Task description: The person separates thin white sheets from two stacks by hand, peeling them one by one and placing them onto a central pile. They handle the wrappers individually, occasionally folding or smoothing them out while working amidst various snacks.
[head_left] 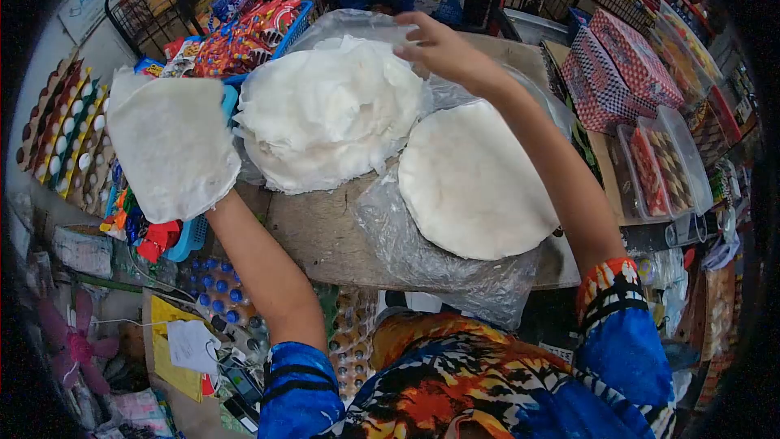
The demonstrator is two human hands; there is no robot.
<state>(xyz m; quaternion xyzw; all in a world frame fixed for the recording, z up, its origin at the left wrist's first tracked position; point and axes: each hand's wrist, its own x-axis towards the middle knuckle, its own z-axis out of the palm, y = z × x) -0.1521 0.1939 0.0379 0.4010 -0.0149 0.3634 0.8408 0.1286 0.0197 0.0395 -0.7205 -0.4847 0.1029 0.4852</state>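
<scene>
My left hand is hidden under a folded stack of thin white spring roll wrappers, which it holds up at the left; only the forearm shows below. Right of it, a tall loose pile of white wrappers with ragged edges rests on the table. My right hand hovers by the pile's far right edge, fingers apart and nothing visible in them. Beneath my right forearm lies a neat round stack of wrappers on clear plastic.
The wooden table bears the piles. Blue baskets of snack packets stand behind and at left, beside egg trays. Checkered boxes and plastic tubs line the right. Blue-capped bottles sit below the table's edge.
</scene>
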